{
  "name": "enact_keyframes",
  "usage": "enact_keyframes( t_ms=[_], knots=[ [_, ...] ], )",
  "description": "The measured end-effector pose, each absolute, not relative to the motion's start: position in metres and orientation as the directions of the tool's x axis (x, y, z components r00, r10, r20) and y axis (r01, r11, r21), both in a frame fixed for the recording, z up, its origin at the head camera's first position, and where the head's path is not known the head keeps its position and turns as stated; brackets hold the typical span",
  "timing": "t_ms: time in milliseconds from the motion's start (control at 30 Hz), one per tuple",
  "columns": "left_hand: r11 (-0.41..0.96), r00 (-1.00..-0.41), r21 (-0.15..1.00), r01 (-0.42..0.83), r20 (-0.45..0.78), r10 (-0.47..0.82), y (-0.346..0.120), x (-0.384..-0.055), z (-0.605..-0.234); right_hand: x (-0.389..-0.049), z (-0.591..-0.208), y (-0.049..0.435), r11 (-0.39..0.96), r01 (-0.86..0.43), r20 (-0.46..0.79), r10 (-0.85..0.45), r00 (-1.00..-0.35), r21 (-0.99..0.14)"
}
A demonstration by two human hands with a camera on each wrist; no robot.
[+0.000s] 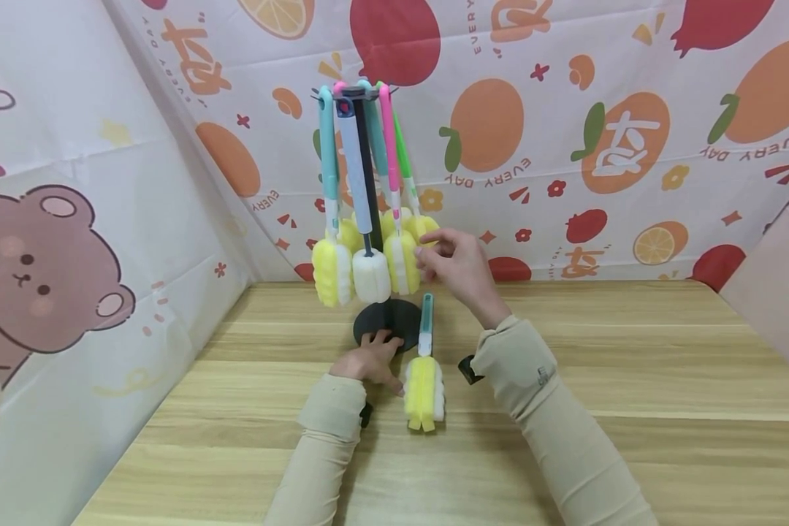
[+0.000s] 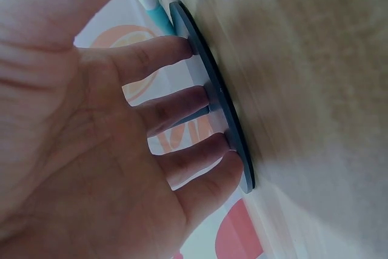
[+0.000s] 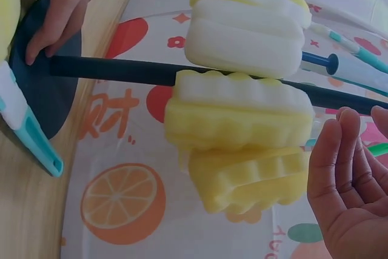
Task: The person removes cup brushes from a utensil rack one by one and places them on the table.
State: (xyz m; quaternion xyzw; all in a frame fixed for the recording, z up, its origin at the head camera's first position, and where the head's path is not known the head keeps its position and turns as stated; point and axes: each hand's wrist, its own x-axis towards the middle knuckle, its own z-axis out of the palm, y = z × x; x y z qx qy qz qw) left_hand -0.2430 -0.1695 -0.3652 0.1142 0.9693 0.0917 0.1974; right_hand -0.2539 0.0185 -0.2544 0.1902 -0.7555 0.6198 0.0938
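Note:
A black stand carries several hanging sponge bottle brushes. The left hand rests its spread fingertips on the round base of the stand, near the front rim. The right hand is beside the hanging sponges, at the pink-handled brush and the green-handled brush. In the right wrist view its fingers are loosely bent, with nothing between fingers and thumb. A teal-handled brush with a yellow and white sponge lies on the table by the left thumb.
The light wood table meets a fruit-print cloth behind the stand. A bear-print cloth hangs at the left. Also on the stand are a white-sponge brush and a teal-handled brush.

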Motion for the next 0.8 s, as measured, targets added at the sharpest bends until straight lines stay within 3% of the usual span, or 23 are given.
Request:
enact_keyframes(
  t_ms=[800],
  knots=[
    [0.959,-0.898,0.231,0.164,-0.367,0.242,-0.168,-0.244,-0.365,-0.261,-0.238,0.000,0.178,-0.454,0.420,-0.199,-0.885,-0.873]
  ],
)
